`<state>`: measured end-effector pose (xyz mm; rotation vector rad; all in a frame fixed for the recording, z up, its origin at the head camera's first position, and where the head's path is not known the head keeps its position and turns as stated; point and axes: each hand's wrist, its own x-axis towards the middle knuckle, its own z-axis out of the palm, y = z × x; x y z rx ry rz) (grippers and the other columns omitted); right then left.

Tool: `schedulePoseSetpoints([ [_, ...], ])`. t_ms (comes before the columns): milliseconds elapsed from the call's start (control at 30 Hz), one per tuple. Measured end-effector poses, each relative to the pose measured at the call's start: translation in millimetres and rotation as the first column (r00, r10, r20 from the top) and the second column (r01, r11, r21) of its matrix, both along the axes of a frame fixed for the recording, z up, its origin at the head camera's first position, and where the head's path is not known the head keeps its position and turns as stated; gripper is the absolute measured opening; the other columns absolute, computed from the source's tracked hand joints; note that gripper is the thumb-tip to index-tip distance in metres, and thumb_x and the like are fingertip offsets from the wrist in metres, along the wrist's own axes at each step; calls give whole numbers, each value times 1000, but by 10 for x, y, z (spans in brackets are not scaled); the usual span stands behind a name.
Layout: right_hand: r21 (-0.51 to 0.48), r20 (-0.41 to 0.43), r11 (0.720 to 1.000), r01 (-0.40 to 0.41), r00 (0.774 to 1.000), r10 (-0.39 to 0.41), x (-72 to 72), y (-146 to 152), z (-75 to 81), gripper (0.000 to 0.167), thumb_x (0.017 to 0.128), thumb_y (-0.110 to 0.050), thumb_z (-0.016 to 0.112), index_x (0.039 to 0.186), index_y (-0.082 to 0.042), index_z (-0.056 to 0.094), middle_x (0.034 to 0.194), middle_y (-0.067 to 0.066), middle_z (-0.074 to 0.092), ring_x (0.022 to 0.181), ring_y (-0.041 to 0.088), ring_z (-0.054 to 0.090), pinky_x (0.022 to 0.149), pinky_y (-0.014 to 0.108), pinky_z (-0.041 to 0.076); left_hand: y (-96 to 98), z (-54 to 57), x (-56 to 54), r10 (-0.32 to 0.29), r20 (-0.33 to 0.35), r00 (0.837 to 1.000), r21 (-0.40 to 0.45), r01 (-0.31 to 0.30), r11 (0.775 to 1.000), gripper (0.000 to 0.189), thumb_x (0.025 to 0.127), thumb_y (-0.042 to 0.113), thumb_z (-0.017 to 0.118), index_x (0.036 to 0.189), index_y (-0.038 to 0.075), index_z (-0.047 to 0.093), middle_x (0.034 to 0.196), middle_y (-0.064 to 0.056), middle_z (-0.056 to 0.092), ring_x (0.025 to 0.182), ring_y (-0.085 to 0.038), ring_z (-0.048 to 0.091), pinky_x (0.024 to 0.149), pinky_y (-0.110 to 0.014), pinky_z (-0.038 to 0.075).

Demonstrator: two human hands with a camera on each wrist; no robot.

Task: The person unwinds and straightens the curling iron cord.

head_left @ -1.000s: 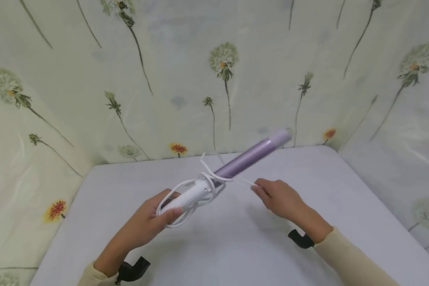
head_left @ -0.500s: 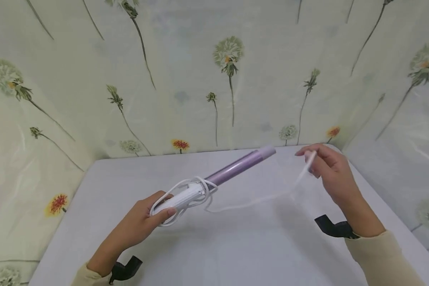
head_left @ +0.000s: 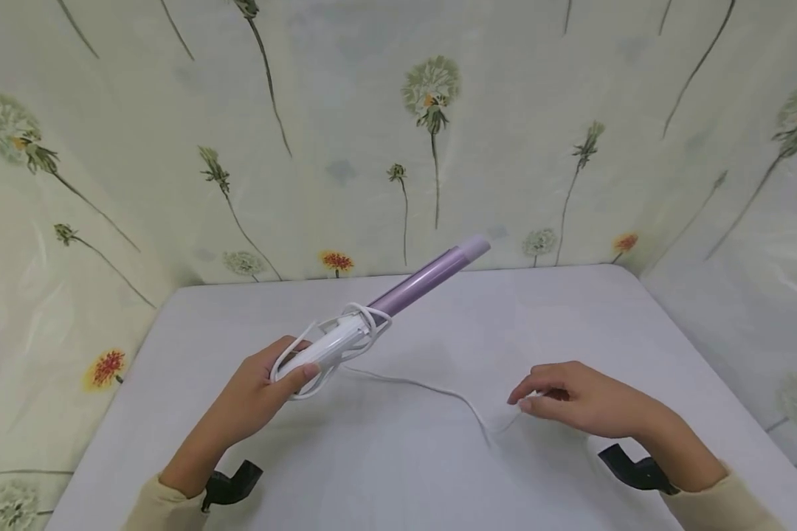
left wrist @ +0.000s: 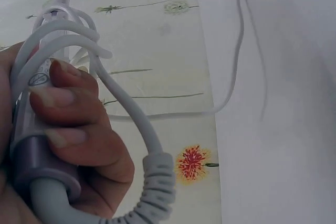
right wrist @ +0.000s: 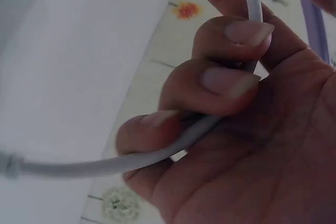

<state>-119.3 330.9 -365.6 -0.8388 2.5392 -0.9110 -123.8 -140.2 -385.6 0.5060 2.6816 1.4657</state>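
Note:
A curling iron (head_left: 415, 289) with a purple barrel and white handle is held up by my left hand (head_left: 255, 387), its barrel pointing up and to the right. In the left wrist view, fingers (left wrist: 84, 108) curl round the handle near its purple end. White power cord (head_left: 412, 380) is looped several times about the handle, and a loose length runs right toward my right hand (head_left: 584, 398). Seen from the right wrist, curled fingers (right wrist: 210, 87) hold that cord (right wrist: 94, 167) against the palm. The plug is not clearly visible.
A white-covered table (head_left: 398, 472) lies under both hands. Behind it and at the sides hangs a cloth (head_left: 505, 110) printed with dandelions. Black curved pieces (head_left: 232, 483) sit at both wrists.
My right hand swung up to the right with the cord, then came down nearer the table. More cord now hangs free of the handle. The curling iron shifted slightly left.

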Motion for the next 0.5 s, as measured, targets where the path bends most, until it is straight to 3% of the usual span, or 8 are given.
schedulePoseSetpoints([
  [100, 89, 32, 996, -24, 999, 21, 15, -119, -129, 17, 102, -38, 69, 92, -26, 76, 78, -17, 59, 70, 2, 50, 61, 26, 44, 15, 19, 12, -5, 6, 1000, -1, 5, 1000, 41, 103, 36, 69, 136, 13, 62, 119, -10, 68, 93, -25, 64, 72, -37, 56],
  [233, 233, -21, 972, 22, 1000, -17, 14, -173, -268, 28, 95, -42, 76, 74, -28, 64, 65, -18, 46, 61, 1, 42, 55, 25, 37, 42, 47, 27, -15, 7, 1000, 10, 15, 1000, 40, 103, 36, 68, 136, 14, 62, 119, -9, 69, 93, -24, 65, 73, -37, 57],
  [367, 376, -94, 915, 147, 988, -120, -46, -48, -344, 32, 93, -32, 79, 71, -24, 57, 63, -11, 45, 59, 6, 42, 54, 27, 34, 61, 85, 44, -24, -12, 1000, 19, 24, 1000, 38, 103, 34, 69, 136, 16, 61, 117, -7, 69, 92, -24, 65, 72, -38, 57],
  [500, 449, -104, 856, 257, 966, -235, -149, 140, -415, 31, 94, -24, 75, 72, -16, 54, 66, -3, 48, 60, 13, 45, 55, 32, 36, 79, 153, 88, -36, -31, 999, 17, 37, 999, 37, 102, 32, 70, 135, 17, 62, 115, -5, 70, 91, -24, 65, 72, -38, 58],
])
